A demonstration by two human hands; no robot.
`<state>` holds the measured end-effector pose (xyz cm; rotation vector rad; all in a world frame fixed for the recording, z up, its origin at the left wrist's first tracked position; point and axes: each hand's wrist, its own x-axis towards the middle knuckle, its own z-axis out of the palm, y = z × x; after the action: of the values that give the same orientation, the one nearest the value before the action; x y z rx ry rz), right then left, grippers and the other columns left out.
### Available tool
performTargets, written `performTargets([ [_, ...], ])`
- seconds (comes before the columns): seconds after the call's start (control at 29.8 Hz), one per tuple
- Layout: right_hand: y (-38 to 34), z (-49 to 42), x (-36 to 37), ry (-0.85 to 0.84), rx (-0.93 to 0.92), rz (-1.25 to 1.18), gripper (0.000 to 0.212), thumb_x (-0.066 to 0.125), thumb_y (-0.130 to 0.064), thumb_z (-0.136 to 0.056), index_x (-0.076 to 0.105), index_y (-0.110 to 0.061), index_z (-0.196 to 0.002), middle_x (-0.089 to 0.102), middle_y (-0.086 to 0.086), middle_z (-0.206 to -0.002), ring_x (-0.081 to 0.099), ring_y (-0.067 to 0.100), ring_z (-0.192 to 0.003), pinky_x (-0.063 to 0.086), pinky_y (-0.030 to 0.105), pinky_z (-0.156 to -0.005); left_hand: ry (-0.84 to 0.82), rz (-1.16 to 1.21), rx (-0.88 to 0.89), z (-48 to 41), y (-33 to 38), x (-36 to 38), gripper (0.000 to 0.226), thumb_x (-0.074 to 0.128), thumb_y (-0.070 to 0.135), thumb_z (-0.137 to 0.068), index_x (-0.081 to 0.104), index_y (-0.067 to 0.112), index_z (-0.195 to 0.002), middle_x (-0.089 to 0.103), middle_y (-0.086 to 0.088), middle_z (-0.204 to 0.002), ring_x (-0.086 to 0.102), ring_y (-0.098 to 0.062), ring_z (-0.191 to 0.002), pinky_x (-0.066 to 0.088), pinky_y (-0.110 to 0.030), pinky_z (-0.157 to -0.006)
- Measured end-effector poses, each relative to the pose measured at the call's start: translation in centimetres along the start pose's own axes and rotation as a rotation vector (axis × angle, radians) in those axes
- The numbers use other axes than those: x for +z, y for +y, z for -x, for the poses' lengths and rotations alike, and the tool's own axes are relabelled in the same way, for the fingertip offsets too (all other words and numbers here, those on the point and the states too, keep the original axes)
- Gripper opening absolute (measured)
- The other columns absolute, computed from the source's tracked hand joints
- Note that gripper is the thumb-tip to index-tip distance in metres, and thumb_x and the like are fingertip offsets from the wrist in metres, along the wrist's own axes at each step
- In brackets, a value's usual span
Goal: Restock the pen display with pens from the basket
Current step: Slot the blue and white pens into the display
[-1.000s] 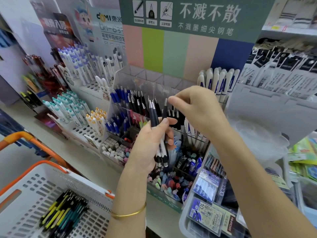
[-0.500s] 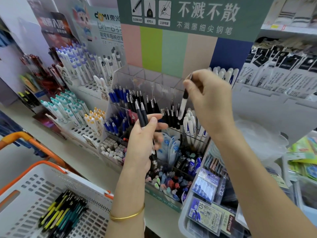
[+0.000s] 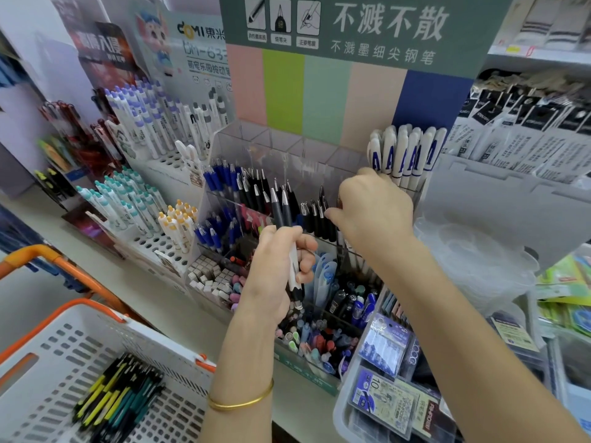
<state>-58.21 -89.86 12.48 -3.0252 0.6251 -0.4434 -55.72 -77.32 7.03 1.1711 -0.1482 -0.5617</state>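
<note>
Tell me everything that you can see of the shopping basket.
The basket is white plastic, with slotted holes in its walls and floor, and orange handles, one of them raised. It is at the lower left, in front of the shelf. A loose pile of pens, yellow, teal and black, lies on its floor.

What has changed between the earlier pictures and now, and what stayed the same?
The right hand took one black-and-white pen from the bundle, raised it, then came down to the black pens standing in the clear plastic display; whether it still pinches that pen is hidden. The left hand still grips the remaining dark silver-tipped pens. The white basket with orange handles stayed put.
</note>
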Motion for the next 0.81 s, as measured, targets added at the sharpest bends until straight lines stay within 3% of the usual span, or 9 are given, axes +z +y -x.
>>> performTargets([
  [0.07,0.3,-0.2,-0.2,0.041,0.010,-0.043,0.023,0.059,-0.030,-0.093,0.060,-0.007,-0.092,0.047,0.006,-0.095,0.053,0.031,-0.095,0.035,0.033,-0.064,-0.002,-0.024,0.011,0.2,0.1,0.2,0.006,0.041,0.010,-0.100,0.035,0.008,-0.097,0.056,-0.006,-0.073,0.040,-0.010,-0.048,0.028,-0.020,-0.040],
  [0.13,0.5,-0.3,-0.2,0.069,-0.002,-0.048,0.021,0.058,-0.027,-0.094,0.066,-0.008,-0.097,0.055,0.008,-0.099,0.055,0.031,-0.092,0.038,0.032,-0.063,-0.009,-0.052,0.028,0.5,0.3,0.4,0.011,0.040,0.009,-0.101,0.035,0.014,-0.092,0.055,-0.005,-0.074,0.039,-0.011,-0.050,0.028,-0.021,-0.043],
  [0.3,0.2,-0.6,0.2,0.011,-0.011,-0.007,0.016,0.058,-0.022,-0.093,0.069,-0.010,-0.095,0.054,0.006,-0.093,0.049,0.027,-0.084,0.035,0.032,-0.061,-0.036,-0.110,0.059,0.6,0.2,0.5,0.009,0.043,0.009,-0.101,0.039,0.012,-0.093,0.058,-0.002,-0.075,0.042,-0.010,-0.053,0.031,-0.022,-0.045],
  [0.37,0.4,-0.7,0.1,0.093,0.000,-0.080,0.018,0.053,-0.020,-0.095,0.069,-0.010,-0.096,0.060,0.007,-0.096,0.055,0.029,-0.087,0.040,0.032,-0.062,-0.043,-0.134,0.075,0.6,0.1,0.4,0.006,0.043,0.009,-0.102,0.041,0.010,-0.096,0.058,-0.003,-0.075,0.043,-0.010,-0.054,0.032,-0.022,-0.046],
  [0.5,1.0,-0.3,-0.9,0.262,-0.013,-0.372,0.025,0.048,-0.007,-0.094,0.071,-0.010,-0.103,0.067,0.008,-0.103,0.060,0.027,-0.096,0.050,0.039,-0.080,-0.095,-0.173,0.135,0.6,-0.2,0.1,0.007,0.044,0.014,-0.103,0.044,0.010,-0.097,0.055,-0.004,-0.075,0.042,-0.010,-0.056,0.034,-0.022,-0.048],
  [0.57,0.8,0.2,-1.4,0.187,-0.074,-0.532,0.022,0.051,-0.013,-0.095,0.073,-0.008,-0.098,0.070,0.005,-0.090,0.061,0.017,-0.084,0.049,0.034,-0.078,-0.129,-0.180,0.160,0.7,-0.2,0.1,0.006,0.044,0.014,-0.102,0.044,0.009,-0.100,0.056,-0.003,-0.075,0.042,-0.011,-0.056,0.034,-0.023,-0.048],
  [0.67,0.3,0.9,-1.5,-0.030,-0.126,-0.686,0.029,0.059,-0.029,-0.093,0.069,-0.008,-0.075,0.059,0.002,-0.062,0.046,0.003,-0.054,0.040,0.022,-0.056,-0.170,-0.180,0.172,0.7,-0.2,0.4,0.006,0.044,0.014,-0.102,0.044,0.009,-0.104,0.060,0.000,-0.076,0.042,-0.011,-0.055,0.034,-0.023,-0.048],
  [0.74,0.1,0.9,-1.2,-0.072,-0.123,-0.722,0.023,0.064,-0.029,-0.090,0.065,-0.013,-0.073,0.054,-0.008,-0.059,0.045,0.001,-0.052,0.036,0.018,-0.053,-0.180,-0.189,0.178,0.8,-0.1,0.5,0.009,0.044,0.016,-0.102,0.046,0.008,-0.104,0.062,0.000,-0.076,0.045,-0.012,-0.056,0.035,-0.024,-0.049],
  [0.81,0.1,0.7,-1.0,0.012,-0.074,-0.790,0.020,0.063,-0.025,-0.090,0.065,-0.009,-0.078,0.058,-0.004,-0.066,0.053,0.007,-0.060,0.044,0.025,-0.059,-0.153,-0.194,0.173,0.8,0.0,0.5,0.017,0.044,0.021,-0.101,0.049,0.006,-0.107,0.065,-0.001,-0.080,0.054,-0.013,-0.062,0.043,-0.024,-0.052],
])
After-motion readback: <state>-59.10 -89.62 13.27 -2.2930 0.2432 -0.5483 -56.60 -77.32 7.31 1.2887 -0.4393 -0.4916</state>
